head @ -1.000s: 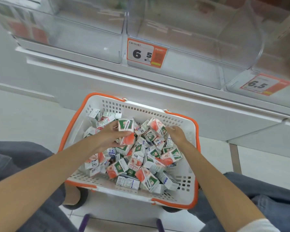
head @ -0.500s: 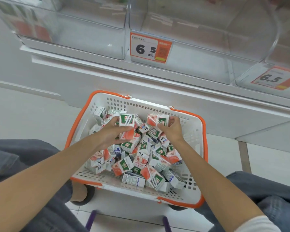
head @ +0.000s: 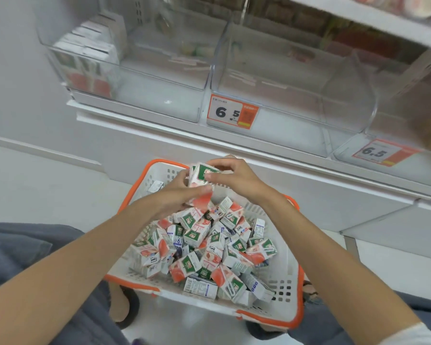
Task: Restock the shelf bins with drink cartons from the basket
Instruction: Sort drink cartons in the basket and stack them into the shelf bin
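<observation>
Lying heaped in the basket (head: 283, 265), the loose cartons (head: 204, 245) look light, stiff and slightly slick. Above its far rim, the left hand (head: 174, 195) and right hand (head: 234, 178) pinch a stack of cartons (head: 202, 174), fingers curled on the flat faces, which I'd judge the best hold. The shelf bins (head: 271, 95) lie beyond.

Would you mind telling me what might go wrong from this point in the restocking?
1. The left hand and right hand grip several drink cartons together above the far rim of the basket; one may slip and fall outside it.
2. The left shelf bin already holds stacked cartons at its left side; pushing new ones in might topple them.
</observation>
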A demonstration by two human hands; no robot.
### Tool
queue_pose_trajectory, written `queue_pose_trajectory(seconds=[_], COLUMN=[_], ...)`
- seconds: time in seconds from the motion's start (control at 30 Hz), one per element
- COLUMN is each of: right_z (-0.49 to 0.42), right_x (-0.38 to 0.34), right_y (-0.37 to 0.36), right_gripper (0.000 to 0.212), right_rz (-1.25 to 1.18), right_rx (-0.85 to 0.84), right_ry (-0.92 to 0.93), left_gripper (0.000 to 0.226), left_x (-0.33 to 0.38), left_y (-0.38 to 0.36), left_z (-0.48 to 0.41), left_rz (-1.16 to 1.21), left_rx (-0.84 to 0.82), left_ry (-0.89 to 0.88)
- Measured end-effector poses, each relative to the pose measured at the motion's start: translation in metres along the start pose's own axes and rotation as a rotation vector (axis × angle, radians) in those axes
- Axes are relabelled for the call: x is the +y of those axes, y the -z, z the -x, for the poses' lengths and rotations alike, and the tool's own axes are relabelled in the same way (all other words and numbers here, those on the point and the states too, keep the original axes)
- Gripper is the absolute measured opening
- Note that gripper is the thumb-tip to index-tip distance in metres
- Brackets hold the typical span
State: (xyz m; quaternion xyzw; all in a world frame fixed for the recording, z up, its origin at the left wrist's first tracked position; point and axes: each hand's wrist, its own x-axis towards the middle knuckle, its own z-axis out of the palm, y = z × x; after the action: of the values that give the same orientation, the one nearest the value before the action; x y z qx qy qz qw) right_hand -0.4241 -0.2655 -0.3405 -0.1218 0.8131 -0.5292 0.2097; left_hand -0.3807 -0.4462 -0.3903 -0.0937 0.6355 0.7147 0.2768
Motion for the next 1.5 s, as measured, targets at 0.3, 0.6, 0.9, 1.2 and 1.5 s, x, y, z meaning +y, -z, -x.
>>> queue_pose_trajectory(seconds=[0.3,0.6,0.9,1.2,1.5], right_z=[-0.035,-0.142,-0.282,-0.303,-0.303], right_x=[-0.104,-0.216,-0.203,-0.187,-0.190], right_y=[-0.020,-0.030,-0.075,-0.093,-0.092], right_gripper=[0.053,0.056,0.069,0.063,0.092], right_rz=[0.007,0.040,0.314,-0.061,-0.069], right_rx=[-0.037,0.361,0.378,-0.108,0.189], right_ry=[0.089,0.394,0.247,0.042,0.003], left_gripper=[0.122,0.120,0.098,0.097,0.096], left_x=[0.087,0.182,0.158,0.145,0.151], left_y=[0.044,0.167,0.243,0.256,0.248], left_z=[0.026,0.028,-0.008,-0.030,-0.017], left_rz=[-0.112,-1.080,-1.581,-1.590,-1.552], left_rx=[0.153,0.793,0.960,1.058,1.005], left_ry=[-0.349,-0.677,-0.625,-0.806,-0.728])
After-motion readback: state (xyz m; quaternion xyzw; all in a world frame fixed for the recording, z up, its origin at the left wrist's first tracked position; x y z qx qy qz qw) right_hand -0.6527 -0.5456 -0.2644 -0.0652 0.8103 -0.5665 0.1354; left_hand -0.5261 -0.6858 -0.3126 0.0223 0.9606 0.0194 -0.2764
